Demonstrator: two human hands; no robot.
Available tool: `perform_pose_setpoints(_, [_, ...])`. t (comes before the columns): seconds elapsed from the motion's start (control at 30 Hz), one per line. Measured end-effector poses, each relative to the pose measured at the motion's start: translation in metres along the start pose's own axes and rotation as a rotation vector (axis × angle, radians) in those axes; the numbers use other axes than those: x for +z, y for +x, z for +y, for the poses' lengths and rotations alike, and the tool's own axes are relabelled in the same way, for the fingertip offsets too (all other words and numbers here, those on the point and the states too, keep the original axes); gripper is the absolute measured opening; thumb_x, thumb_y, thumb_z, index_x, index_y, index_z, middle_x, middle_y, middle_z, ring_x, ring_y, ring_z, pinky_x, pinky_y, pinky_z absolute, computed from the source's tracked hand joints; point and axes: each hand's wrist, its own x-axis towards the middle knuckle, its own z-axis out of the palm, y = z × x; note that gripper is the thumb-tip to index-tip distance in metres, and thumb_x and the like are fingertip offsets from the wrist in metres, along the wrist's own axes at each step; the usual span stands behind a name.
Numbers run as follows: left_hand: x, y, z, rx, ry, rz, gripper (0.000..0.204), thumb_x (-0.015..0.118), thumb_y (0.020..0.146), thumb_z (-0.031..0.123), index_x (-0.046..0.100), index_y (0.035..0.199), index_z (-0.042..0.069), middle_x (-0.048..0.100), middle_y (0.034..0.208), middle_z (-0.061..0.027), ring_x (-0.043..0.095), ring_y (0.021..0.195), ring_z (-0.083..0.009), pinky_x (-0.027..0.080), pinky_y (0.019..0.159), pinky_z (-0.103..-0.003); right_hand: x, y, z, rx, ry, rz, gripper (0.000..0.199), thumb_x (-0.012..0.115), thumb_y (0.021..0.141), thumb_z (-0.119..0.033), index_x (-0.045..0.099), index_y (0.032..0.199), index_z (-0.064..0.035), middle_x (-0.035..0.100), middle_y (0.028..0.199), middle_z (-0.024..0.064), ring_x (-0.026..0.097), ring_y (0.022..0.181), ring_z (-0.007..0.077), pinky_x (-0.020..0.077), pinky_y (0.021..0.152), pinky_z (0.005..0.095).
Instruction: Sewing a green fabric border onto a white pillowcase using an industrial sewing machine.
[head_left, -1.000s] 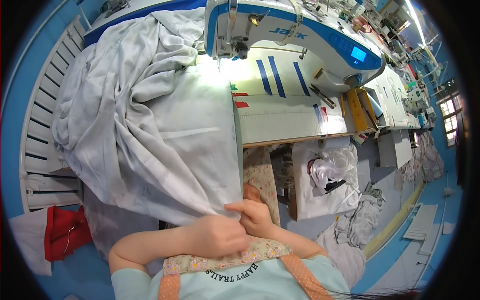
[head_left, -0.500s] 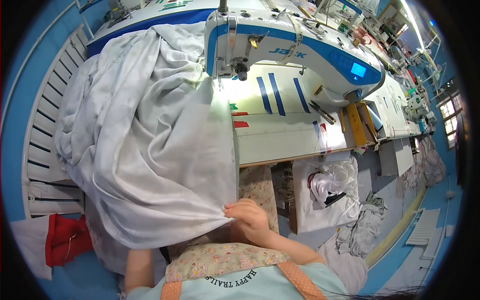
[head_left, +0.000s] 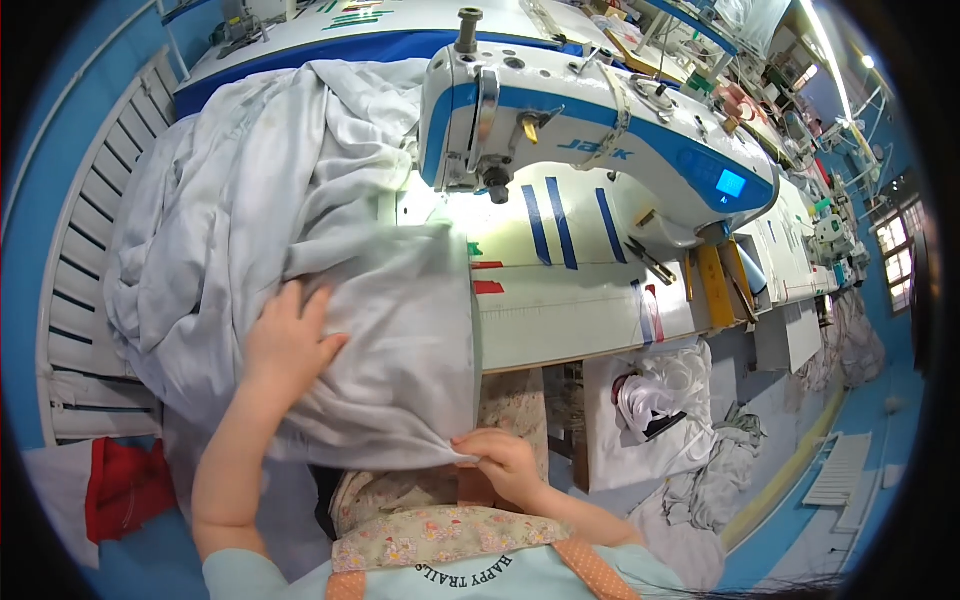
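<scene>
A large pale grey fabric (head_left: 400,340) lies in folds over the left of the sewing table and hangs over its near edge. My left hand (head_left: 290,345) rests on top of it, fingers spread. At the near right corner of the cloth, my right hand (head_left: 500,460) pinches its edge between thumb and fingers. Beyond the hands stands a white and blue sewing machine (head_left: 600,130), its lit needle area just above the far part of the cloth. Fabric and the machine head hide the needle tip.
Thread snips (head_left: 652,262) lie on the white table (head_left: 570,330), near a yellow box (head_left: 722,285). Below right, white tape (head_left: 645,400) sits on a bundle of white cloth. A slatted white rack (head_left: 75,300) stands at left, with red cloth (head_left: 128,487) below it.
My left hand has come up from beneath the fabric's near edge onto its top. The near edge has risen and bunched. My right hand keeps its pinch; the view has shifted slightly.
</scene>
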Motion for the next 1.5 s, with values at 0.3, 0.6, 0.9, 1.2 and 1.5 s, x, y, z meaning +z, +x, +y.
perform_pose_setpoints(0.3, [-0.029, -0.008, -0.023, -0.006, -0.064, 0.079, 0.027, 0.066, 0.086, 0.017, 0.063, 0.108, 0.002, 0.061, 0.103, -0.0183, 0.061, 0.088, -0.0373, 0.049, 0.076, -0.045, 0.003, 0.019, 0.015, 0.015, 0.112, -0.148, 0.027, 0.06, 0.075, 0.01, 0.071, 0.097, -0.0013, 0.072, 0.105, 0.0115, 0.067, 0.103, 0.0272, 0.0511, 0.09, 0.0369])
perform_pose_setpoints(0.6, [0.053, 0.121, 0.068, 0.365, -0.305, 0.247, 0.035, 0.07, 0.081, 0.019, 0.063, 0.113, 0.006, 0.056, 0.108, -0.0104, 0.054, 0.102, -0.0289, 0.046, 0.086, -0.041, 0.0, 0.02, 0.026, 0.022, 0.059, -0.169, 0.027, 0.061, 0.078, 0.004, 0.071, 0.101, -0.0062, 0.071, 0.106, 0.009, 0.067, 0.103, 0.0277, 0.0511, 0.089, 0.0371])
perform_pose_setpoints(0.9, [0.072, 0.115, 0.079, 0.285, -0.158, 0.377, 0.049, 0.074, 0.075, 0.037, 0.065, 0.116, 0.013, 0.05, 0.112, -0.0107, 0.045, 0.111, -0.0299, 0.035, 0.096, -0.048, -0.01, 0.023, 0.033, 0.089, 0.1, -0.212, 0.02, 0.063, 0.081, 0.001, 0.071, 0.098, -0.0036, 0.071, 0.105, 0.01, 0.066, 0.104, 0.0271, 0.0507, 0.09, 0.0369])
perform_pose_setpoints(1.2, [0.07, 0.114, 0.077, 0.287, -0.168, 0.327, 0.055, 0.074, 0.075, 0.034, 0.058, 0.121, 0.01, 0.049, 0.118, -0.0126, 0.044, 0.116, -0.0329, 0.035, 0.1, -0.05, -0.009, 0.03, 0.026, 0.0, 0.054, -0.25, 0.026, 0.065, 0.077, 0.0, 0.07, 0.102, -0.0066, 0.069, 0.103, 0.0098, 0.065, 0.1, 0.0282, 0.0517, 0.087, 0.0367])
perform_pose_setpoints(1.5, [0.07, 0.113, 0.071, 0.282, -0.195, 0.252, 0.054, 0.07, 0.079, 0.026, 0.053, 0.126, 0.004, 0.051, 0.127, -0.015, 0.044, 0.123, -0.0347, 0.032, 0.106, -0.05, 0.001, 0.078, -0.027, -0.554, -0.111, -0.413, 0.01, 0.062, 0.07, -0.011, 0.059, 0.077, -0.0052, 0.057, 0.075, 0.0072, 0.056, 0.075, 0.0256, 0.0443, 0.068, 0.0383])
